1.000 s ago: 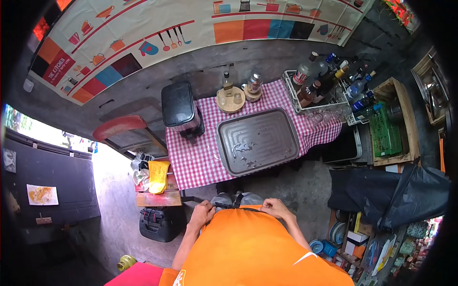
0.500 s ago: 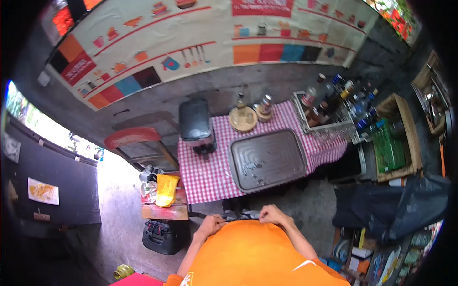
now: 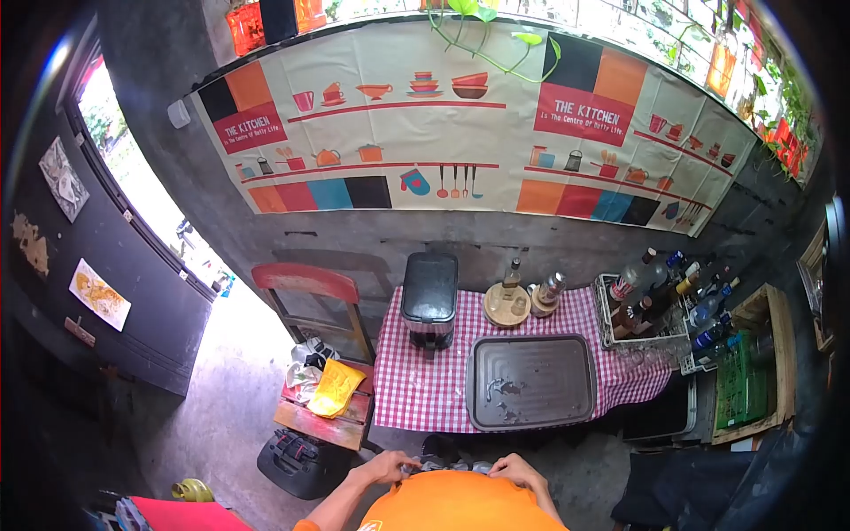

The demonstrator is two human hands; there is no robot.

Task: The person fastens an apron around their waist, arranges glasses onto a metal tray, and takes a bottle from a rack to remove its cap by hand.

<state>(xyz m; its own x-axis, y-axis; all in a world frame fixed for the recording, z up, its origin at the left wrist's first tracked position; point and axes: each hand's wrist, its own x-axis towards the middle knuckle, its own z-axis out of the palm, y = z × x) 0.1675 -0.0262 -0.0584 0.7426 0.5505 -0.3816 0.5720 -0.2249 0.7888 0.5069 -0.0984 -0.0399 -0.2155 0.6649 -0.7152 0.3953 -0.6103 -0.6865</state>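
Observation:
Both hands are at my waist, by the front hem of an orange shirt (image 3: 460, 504). My left hand (image 3: 390, 466) is closed, its fingertips pinched at the hem's left side. My right hand (image 3: 516, 469) has its fingers curled in at the right side. Some grey and dark fabric (image 3: 452, 465) shows between them. Whether they grip the hem or this fabric I cannot tell. Just ahead stands a table with a red-and-white checked cloth (image 3: 416, 389). A dark baking tray (image 3: 533, 382) with wet-looking patches lies on it.
On the table are a black lidded bin (image 3: 430, 296), jars on a round wooden board (image 3: 506, 305) and a wire rack (image 3: 651, 341) of bottles. At left, a red chair (image 3: 305, 283) carries a yellow cloth (image 3: 336, 388). A black case (image 3: 301, 462) lies beneath it.
My view has tilted up and turned, so the table and wall banner sit differently in frame. Both hands stay at the waist, close to the hem.

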